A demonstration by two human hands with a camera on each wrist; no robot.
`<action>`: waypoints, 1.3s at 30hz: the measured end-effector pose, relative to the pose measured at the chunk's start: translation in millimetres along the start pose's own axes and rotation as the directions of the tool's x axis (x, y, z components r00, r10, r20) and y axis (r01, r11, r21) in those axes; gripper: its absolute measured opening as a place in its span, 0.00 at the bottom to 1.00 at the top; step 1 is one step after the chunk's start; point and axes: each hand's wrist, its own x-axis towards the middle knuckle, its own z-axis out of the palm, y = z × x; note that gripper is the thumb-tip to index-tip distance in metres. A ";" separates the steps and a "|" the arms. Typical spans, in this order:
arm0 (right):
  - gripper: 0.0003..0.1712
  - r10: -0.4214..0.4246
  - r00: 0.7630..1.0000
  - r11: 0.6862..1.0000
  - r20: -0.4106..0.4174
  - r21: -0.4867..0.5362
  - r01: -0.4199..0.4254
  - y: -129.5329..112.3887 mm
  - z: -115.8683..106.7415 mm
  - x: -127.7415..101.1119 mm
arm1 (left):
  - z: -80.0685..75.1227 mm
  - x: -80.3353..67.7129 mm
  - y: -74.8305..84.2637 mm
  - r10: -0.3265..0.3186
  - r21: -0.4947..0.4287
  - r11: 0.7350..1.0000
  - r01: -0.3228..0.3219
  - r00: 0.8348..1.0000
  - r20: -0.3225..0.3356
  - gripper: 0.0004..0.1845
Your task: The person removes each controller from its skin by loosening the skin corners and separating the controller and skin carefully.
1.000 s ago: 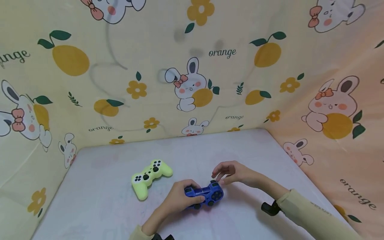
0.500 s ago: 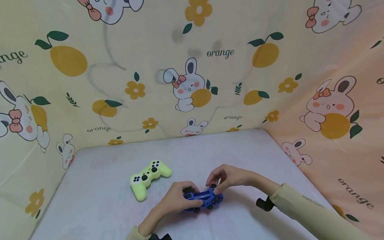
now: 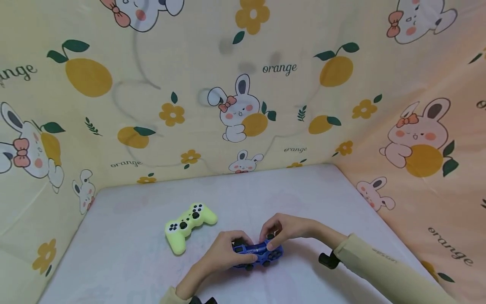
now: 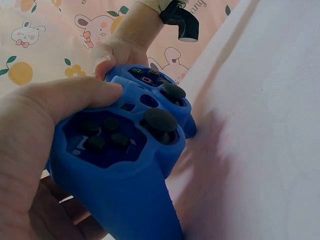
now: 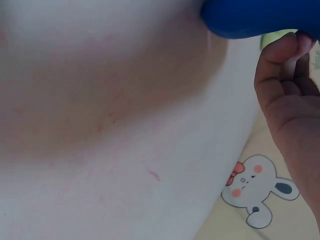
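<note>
A blue game controller (image 3: 262, 258) with black thumbsticks is held tilted close over the table near the front. My left hand (image 3: 224, 251) grips its left side, with the thumb across the front face; in the left wrist view, the thumb (image 4: 75, 95) lies above the direction buttons and the other fingers curl behind. At the controller's far right shoulder, my right hand (image 3: 286, 228) pinches the edge, thumb on the near side and fingers bent behind. Only the underside of one blue grip (image 5: 255, 20) shows in the right wrist view, beside the curled fingers.
A pale yellow-green game controller (image 3: 190, 223) lies on the white table (image 3: 125, 236) left of my hands. Cloth walls (image 3: 197, 55) printed with rabbits and oranges enclose the back and sides. A black wrist camera (image 3: 328, 260) is strapped below the right sleeve.
My right hand has come left and down from beside the blue controller onto its far right shoulder. The controller has tipped, showing more of its top edge. The left hand keeps its grip.
</note>
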 end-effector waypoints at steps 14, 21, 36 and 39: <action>0.17 0.010 0.998 0.999 0.066 -0.035 -0.008 14.0 0.3 10.8 | 2.8 -1.4 -2.9 0.083 0.013 0.996 -0.083 0.997 0.003 0.13; 0.24 0.092 0.986 0.996 0.142 -0.012 -0.091 15.3 0.2 13.6 | 2.3 -1.6 -4.5 0.107 0.032 0.994 -0.107 0.994 0.019 0.13; 0.31 -0.028 0.994 0.953 -0.102 0.297 0.058 29.2 18.8 4.1 | 6.1 -1.0 -9.7 0.094 -0.018 0.995 -0.095 0.993 -0.068 0.13; 0.31 -0.076 0.983 0.928 -0.166 0.350 0.131 31.5 23.4 1.6 | 6.7 -1.4 -10.2 0.118 -0.004 0.993 -0.118 0.990 -0.084 0.12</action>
